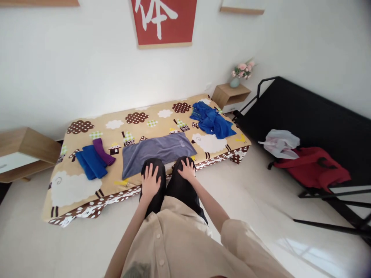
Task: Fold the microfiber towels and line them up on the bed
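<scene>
My left hand (151, 180) lies with spread fingers on one knee of my black trousers (185, 192), holding nothing. On the other knee rests my right hand (187, 170), its fingers also apart. Just beyond both knees a grey-blue towel (156, 150) is laid out flat on the patterned bed (116, 133). To its left are folded blue cloths (91, 162) with a rolled or folded purple cloth (103, 151) beside them. A crumpled heap of blue cloth (213, 120) lies at the bed's right end.
Wooden nightstands stand left (40, 148) and right (232, 94) of the bed, the right one bearing a vase of pink flowers (242, 72). On a black-framed seat (307, 112) at the right lie a white plastic bag (279, 143) and a red bag or garment (319, 166).
</scene>
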`<state>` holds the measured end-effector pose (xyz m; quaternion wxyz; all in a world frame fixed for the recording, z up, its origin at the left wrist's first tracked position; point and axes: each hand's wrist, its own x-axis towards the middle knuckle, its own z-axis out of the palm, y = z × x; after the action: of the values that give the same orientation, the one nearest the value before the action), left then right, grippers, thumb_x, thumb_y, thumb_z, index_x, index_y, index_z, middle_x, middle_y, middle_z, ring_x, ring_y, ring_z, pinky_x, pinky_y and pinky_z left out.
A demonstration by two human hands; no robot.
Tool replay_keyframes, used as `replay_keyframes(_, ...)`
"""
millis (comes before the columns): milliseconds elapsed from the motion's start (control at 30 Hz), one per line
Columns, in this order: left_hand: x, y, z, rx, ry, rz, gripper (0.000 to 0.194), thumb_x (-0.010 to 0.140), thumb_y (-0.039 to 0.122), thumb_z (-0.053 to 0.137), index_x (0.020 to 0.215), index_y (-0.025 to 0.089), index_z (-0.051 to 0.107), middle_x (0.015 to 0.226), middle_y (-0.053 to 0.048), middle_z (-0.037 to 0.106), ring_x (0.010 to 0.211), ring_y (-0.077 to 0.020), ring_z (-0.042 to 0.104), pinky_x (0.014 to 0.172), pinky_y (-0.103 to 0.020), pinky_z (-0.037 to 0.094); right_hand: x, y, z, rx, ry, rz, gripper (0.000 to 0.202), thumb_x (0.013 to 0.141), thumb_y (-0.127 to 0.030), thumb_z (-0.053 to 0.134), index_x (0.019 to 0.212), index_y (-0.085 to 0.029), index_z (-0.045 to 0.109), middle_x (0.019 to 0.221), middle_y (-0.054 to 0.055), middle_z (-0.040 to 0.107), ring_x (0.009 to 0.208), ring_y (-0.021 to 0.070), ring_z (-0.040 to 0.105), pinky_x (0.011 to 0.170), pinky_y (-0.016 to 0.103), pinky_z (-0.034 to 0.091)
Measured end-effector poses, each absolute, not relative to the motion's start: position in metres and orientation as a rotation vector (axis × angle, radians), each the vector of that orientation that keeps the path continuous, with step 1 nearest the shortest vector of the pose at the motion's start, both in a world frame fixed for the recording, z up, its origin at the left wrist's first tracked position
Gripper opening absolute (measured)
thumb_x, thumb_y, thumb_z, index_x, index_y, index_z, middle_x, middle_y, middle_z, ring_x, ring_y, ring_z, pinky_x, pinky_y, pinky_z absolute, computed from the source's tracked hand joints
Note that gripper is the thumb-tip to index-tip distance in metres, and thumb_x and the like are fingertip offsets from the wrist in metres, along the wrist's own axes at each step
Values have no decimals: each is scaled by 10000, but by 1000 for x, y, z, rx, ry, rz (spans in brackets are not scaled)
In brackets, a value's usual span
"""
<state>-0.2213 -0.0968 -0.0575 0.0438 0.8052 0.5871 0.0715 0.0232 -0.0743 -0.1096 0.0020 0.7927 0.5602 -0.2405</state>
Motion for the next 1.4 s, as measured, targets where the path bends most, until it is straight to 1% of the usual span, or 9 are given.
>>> replay_keyframes(133,-195,-109,-51,2569,1630,220,610,995,317,416,1599,234,395,1727,-79,148,1587,-350,168,1184,-620,351,20,-86,-95,2557,1723,-662,888,890,-519,661,1643,-348,224,1749,57,-12,1514,485,237,1126,595,362)
replay_keyframes(233,-187,-114,-51,2601,1537,256,618,989,310,439,1602,248,390,1725,-73,164,1585,-351,178,1194,-601,348,16,-91,-86,2615,1677,-608,930,850,-521,712,1634,-346,245,1742,79,54,1463,482,316,1091,576,395)
replay_keyframes(367,-181,-113,-58,2617,1437,304,623,989,317,451,1606,263,379,1725,-63,172,1585,-341,184,1201,-576,349,8,-90,-78,2647,1631,-560,916,844,-519,717,1621,-334,268,1723,106,134,1403,441,387,1054,540,422)
replay_keyframes(633,-166,-99,-81,2450,1497,282,642,959,335,488,1593,269,406,1722,-61,192,1572,-334,222,1183,-571,371,-3,-76,-83,2558,1609,-483,908,849,-509,697,1621,-308,264,1712,132,156,1377,431,403,1041,542,420)
replay_keyframes(900,-164,-77,-89,2308,1566,255,702,936,400,523,1611,282,367,1735,-49,132,1581,-336,182,1173,-582,376,-13,-70,-80,2526,1545,-379,860,885,-512,651,1618,-256,281,1675,190,216,1362,460,405,989,557,451)
replay_keyframes(1100,-165,-75,-93,2283,1550,254,721,936,399,521,1623,287,333,1739,-52,113,1588,-333,147,1190,-594,342,-24,-85,-70,2484,1561,-284,840,919,-541,609,1625,-251,260,1693,205,150,1352,459,409,1002,567,426)
replay_keyframes(1233,-169,-70,-93,2267,1525,241,720,938,404,517,1623,280,333,1740,-49,119,1586,-326,162,1193,-572,349,-34,-85,-68,2470,1589,-232,804,931,-498,607,1616,-227,283,1692,214,157,1361,474,405,1023,568,402)
replay_keyframes(1333,-170,-68,-94,2246,1524,249,707,946,405,505,1621,281,335,1738,-50,129,1584,-320,174,1188,-564,358,-39,-76,-67,2433,1654,-208,773,915,-430,645,1590,-207,342,1687,219,188,1427,503,334,1086,599,335)
replay_keyframes(1400,-170,-69,-94,2235,1535,272,693,952,401,496,1618,283,344,1736,-53,136,1581,-324,183,1182,-571,363,-39,-67,-67,2370,1732,-204,745,888,-356,673,1562,-200,397,1687,208,216,1482,500,260,1140,624,261)
